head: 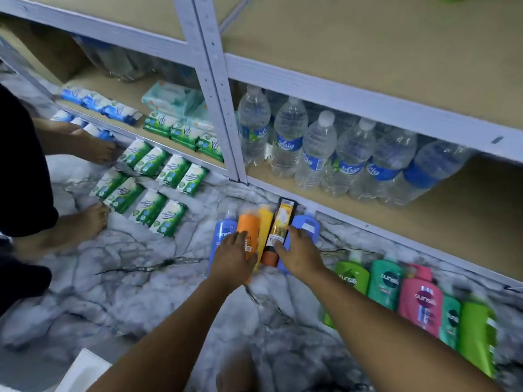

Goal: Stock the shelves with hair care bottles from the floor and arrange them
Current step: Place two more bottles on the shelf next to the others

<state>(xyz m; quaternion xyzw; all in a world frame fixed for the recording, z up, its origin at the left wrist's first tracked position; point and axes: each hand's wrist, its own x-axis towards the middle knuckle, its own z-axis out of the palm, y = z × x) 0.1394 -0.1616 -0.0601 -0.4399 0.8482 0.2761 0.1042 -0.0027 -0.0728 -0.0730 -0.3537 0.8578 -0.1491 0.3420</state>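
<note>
Floor: grey-white marbled floor [147, 278] filled the lower half of the frame; goods lay flat on it.
Shelving: white metal shelf [368, 222] with tan boards ran from upper left to right edge; water bottles [314, 154] stood on the lowest board at centre right.
Other goods: green packets [147, 190] lay in rows on the floor at centre left; blue packets [99, 104] sat on the left shelf board.
Second person: bare feet [82, 222] at the left edge, beside the green packets.
Task items, centre: a cluster lay side by side just below the shelf edge: blue bottle [223, 236], orange bottle [249, 233], yellow bottle [265, 222], gold-and-black tube [281, 222], pale blue bottle [307, 226].
Task items, lower right: green, teal and pink bottles [421, 301] lay in a row, well apart from the hands.
Left hand: left hand [235, 257] lay palm-down on the orange bottle, fingers [240, 239] loosely spread; not closed round it.
Right hand: right hand [300, 254] rested over the tube and pale blue bottle, fingers [280, 246] curled on the tube's lower end; whether it was gripped, cannot tell.
Handling, judged: rigid plastic, probably full and moderately heavy, glossy, so slippery.
Grip point, judged: round the mid-body, thumb opposite fingers; avoid caps and pump tops.
</note>
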